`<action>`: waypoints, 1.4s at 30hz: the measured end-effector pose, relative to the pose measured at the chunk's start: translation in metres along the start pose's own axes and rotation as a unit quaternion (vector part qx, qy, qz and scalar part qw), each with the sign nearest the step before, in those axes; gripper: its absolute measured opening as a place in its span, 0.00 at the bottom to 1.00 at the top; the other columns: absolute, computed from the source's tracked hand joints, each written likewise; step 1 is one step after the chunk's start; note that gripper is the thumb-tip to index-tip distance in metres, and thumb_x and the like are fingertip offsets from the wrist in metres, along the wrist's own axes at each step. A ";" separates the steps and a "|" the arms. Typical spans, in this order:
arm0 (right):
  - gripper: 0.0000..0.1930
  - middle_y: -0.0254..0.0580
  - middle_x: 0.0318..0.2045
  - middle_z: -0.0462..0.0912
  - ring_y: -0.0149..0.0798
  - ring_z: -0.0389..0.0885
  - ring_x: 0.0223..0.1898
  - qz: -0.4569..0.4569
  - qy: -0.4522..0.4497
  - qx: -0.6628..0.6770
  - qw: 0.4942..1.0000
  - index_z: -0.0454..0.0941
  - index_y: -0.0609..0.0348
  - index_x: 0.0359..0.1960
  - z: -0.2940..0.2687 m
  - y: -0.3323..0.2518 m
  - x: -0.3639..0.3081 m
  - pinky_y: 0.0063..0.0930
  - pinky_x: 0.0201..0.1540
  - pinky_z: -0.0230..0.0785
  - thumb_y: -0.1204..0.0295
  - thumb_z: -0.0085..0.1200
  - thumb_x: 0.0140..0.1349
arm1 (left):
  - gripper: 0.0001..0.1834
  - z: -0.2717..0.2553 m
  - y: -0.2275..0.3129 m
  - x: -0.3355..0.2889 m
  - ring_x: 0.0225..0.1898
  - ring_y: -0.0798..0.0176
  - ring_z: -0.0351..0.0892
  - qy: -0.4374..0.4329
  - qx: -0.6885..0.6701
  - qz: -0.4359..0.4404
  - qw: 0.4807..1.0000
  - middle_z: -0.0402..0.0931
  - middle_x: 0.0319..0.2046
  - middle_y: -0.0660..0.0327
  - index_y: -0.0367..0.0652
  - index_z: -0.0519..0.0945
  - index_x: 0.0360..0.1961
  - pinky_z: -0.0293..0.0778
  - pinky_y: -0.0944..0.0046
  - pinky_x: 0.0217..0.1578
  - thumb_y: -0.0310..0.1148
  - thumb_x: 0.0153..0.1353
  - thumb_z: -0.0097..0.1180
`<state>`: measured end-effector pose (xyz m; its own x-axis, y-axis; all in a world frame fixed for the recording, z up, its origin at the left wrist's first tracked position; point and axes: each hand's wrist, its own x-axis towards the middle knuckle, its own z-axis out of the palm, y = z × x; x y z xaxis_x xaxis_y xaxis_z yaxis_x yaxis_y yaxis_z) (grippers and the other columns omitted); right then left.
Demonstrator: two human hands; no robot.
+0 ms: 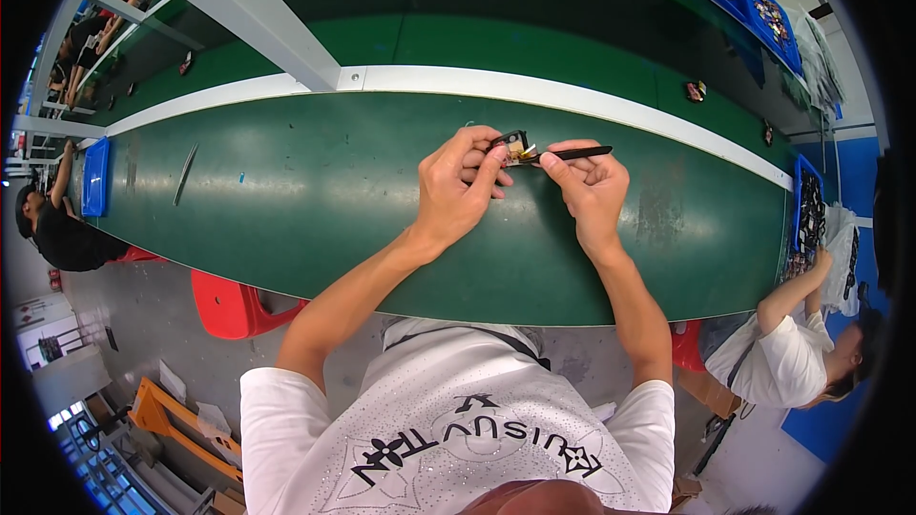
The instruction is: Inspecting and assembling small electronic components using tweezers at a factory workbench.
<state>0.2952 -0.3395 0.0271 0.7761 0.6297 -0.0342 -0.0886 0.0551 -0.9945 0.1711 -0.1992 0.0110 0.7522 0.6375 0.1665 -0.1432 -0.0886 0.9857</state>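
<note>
Above the far middle of the green workbench [372,219], my left hand [453,186] grips a small black electronic part [515,143] between thumb and fingers. Its inside lies exposed, with pale and gold-coloured pieces; finer detail is too small to make out. My right hand [593,193] is closed around slim black tweezers [577,153], held like a pen. Their tip points left and meets the exposed side of the part, close to my left thumb. Both hands are raised near each other, and my fingers partly cover the part.
Silver tweezers [186,175] and a tiny blue piece [241,177] lie on the bench's left. A white rail [534,88] runs behind my hands; a grey post [239,10] rises at left. Blue trays [96,177] stand at both ends, where co-workers [787,358] sit.
</note>
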 end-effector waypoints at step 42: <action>0.06 0.34 0.28 0.88 0.17 0.68 0.17 -0.272 0.012 -0.154 0.950 0.87 0.63 0.33 0.002 0.010 -0.006 0.14 0.20 0.55 0.81 0.72 0.56 | 0.18 -0.017 0.001 0.012 0.31 0.59 0.87 -0.125 -0.177 -0.113 0.970 0.82 0.43 0.47 0.28 0.78 0.57 0.84 0.67 0.23 0.32 0.75 0.52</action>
<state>0.2888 -0.3411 0.0180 0.6687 0.5555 0.4943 0.5138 0.1354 -0.8472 0.1688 -0.1787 0.0139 0.9165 0.4001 -0.0073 -0.1358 0.3280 0.9349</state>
